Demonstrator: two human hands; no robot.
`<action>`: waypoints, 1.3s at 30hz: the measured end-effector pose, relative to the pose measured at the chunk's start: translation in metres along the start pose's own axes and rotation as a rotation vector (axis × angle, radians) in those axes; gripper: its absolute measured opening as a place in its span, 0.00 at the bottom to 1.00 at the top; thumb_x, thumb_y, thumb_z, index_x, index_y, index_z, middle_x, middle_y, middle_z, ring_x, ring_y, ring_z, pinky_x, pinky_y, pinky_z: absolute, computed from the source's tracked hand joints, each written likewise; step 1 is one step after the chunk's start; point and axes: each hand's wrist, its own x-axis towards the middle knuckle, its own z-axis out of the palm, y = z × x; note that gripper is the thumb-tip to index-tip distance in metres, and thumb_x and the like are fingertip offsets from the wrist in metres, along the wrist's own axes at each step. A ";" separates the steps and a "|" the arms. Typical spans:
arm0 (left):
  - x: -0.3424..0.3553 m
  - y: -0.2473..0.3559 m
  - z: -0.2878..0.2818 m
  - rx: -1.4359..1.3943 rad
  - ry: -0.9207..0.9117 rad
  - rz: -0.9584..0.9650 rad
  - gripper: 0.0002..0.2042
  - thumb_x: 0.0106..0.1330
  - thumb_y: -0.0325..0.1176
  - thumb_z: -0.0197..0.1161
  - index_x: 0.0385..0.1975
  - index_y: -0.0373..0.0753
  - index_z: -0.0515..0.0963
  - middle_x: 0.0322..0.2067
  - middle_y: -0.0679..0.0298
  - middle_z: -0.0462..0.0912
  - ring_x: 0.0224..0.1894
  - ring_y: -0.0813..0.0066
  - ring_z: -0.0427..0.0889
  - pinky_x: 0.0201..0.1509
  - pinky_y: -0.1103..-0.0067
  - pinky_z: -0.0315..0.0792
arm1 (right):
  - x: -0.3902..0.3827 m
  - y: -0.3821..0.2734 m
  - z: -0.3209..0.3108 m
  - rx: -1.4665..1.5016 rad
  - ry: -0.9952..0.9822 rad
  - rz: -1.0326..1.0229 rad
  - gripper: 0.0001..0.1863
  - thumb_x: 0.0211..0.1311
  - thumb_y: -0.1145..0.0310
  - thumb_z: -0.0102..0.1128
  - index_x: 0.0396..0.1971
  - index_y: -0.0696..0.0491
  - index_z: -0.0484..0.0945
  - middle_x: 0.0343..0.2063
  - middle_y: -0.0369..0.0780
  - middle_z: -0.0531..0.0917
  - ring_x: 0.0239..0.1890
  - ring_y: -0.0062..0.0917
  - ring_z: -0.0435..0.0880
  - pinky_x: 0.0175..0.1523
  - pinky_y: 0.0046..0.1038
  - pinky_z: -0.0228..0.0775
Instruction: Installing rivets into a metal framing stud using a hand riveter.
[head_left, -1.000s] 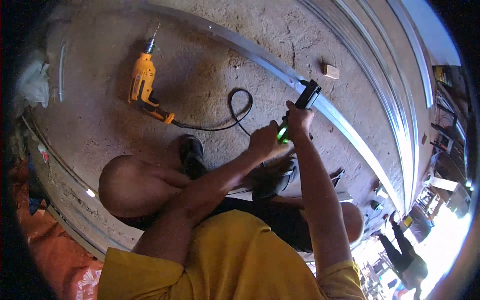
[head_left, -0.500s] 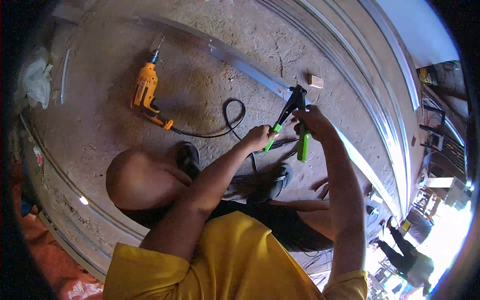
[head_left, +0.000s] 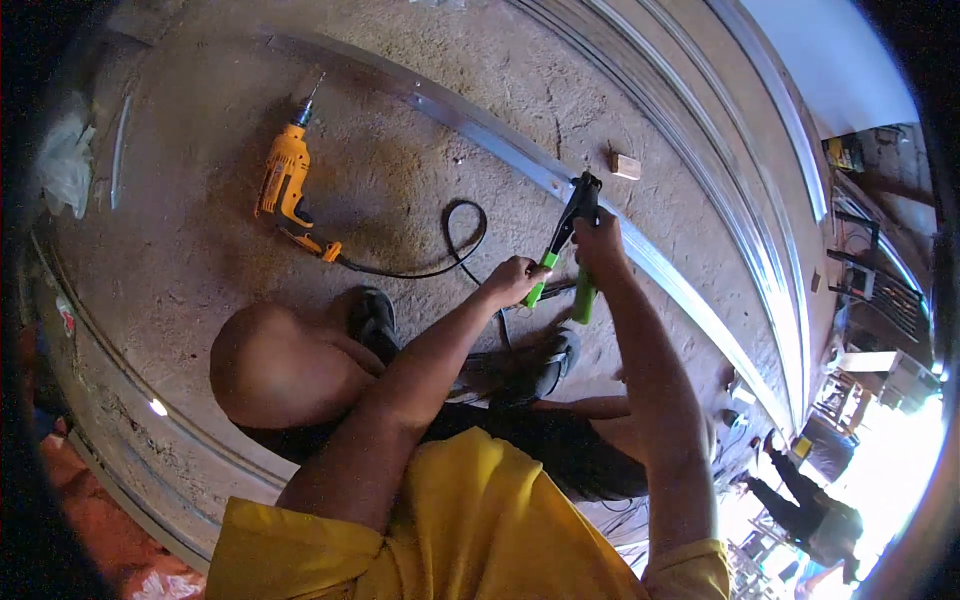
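Observation:
A hand riveter (head_left: 566,222) with a black head and green handles is held over a long metal channel (head_left: 515,152) on the ground. Its head is at the channel's face, though whether it touches cannot be made out. My left hand (head_left: 514,281) is closed round the left green handle. Higher up, near the head, my right hand (head_left: 600,245) wraps the other handle, whose green end sticks out below the fingers. The two handles stand slightly apart.
An orange corded drill (head_left: 288,180) lies to the left, its black cable (head_left: 452,240) looping toward my feet. A small wooden block (head_left: 625,166) sits beyond the riveter. Long metal profiles (head_left: 735,190) run along the right. At the lower right is another person (head_left: 825,525).
My right hand has moved left, bringing its handle closer to the other one. The riveter's head has shifted slightly left; my left hand keeps its grip.

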 end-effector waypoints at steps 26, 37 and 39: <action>-0.055 0.054 -0.008 -0.427 -0.232 -0.087 0.54 0.42 0.45 0.74 0.64 0.37 0.40 0.56 0.56 0.61 0.55 0.70 0.64 0.56 0.76 0.63 | -0.012 -0.014 0.025 0.249 -0.063 0.463 0.15 0.39 0.65 0.69 0.16 0.59 0.73 0.15 0.39 0.75 0.15 0.25 0.73 0.22 0.28 0.65; -0.051 0.044 0.000 -0.445 -0.104 0.034 0.43 0.41 0.39 0.74 0.56 0.36 0.54 0.40 0.61 0.72 0.40 0.72 0.73 0.40 0.76 0.72 | -0.009 0.009 0.034 0.284 -0.049 0.411 0.14 0.39 0.63 0.68 0.17 0.57 0.74 0.18 0.39 0.78 0.18 0.23 0.75 0.24 0.26 0.66; -0.048 0.035 0.001 -0.347 -0.083 0.040 0.42 0.41 0.39 0.73 0.55 0.35 0.55 0.40 0.59 0.72 0.39 0.70 0.74 0.40 0.76 0.72 | -0.005 0.028 0.046 0.263 0.020 0.289 0.15 0.42 0.66 0.68 0.25 0.60 0.73 0.15 0.39 0.76 0.16 0.23 0.74 0.23 0.27 0.67</action>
